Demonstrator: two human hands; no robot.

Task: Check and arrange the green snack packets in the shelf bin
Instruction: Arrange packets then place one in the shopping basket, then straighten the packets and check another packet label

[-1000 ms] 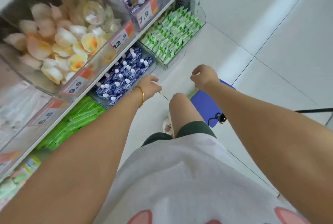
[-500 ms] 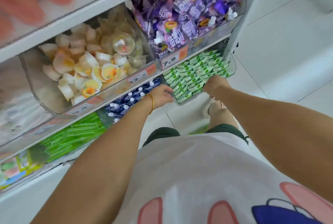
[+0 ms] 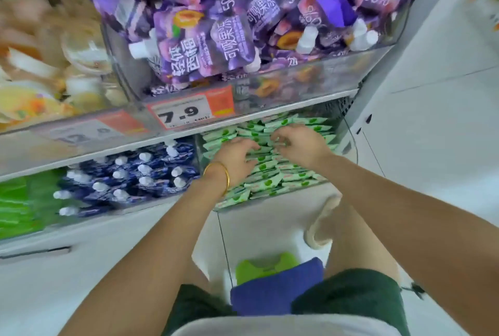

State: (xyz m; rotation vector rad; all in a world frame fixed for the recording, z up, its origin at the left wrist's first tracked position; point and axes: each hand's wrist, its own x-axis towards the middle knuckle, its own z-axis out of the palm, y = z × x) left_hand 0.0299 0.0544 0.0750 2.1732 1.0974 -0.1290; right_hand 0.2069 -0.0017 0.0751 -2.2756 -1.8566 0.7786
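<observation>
Small white-and-green snack packets [image 3: 270,181] lie piled in a clear shelf bin [image 3: 350,146] on the lower shelf, right of centre. Both my hands are inside the bin on top of the pile. My left hand [image 3: 237,154], with a gold bangle on its wrist, rests on the packets with its fingers stretched out. My right hand [image 3: 299,144] lies just to the right, its fingers bent down into the packets. Whether they pinch a packet is not visible. The packets under both hands are hidden.
Directly above hangs a bin of purple pouches [image 3: 229,38] with a 7.9 price tag [image 3: 189,113]. Blue pouches with white caps [image 3: 135,173] fill the bin to the left, with bright green packs [image 3: 16,206] beyond. A blue and green object [image 3: 275,292] lies on the floor.
I have come much closer to the shelf. Both hands have moved from the bin's front edge into the bin and now lie on the green packets.
</observation>
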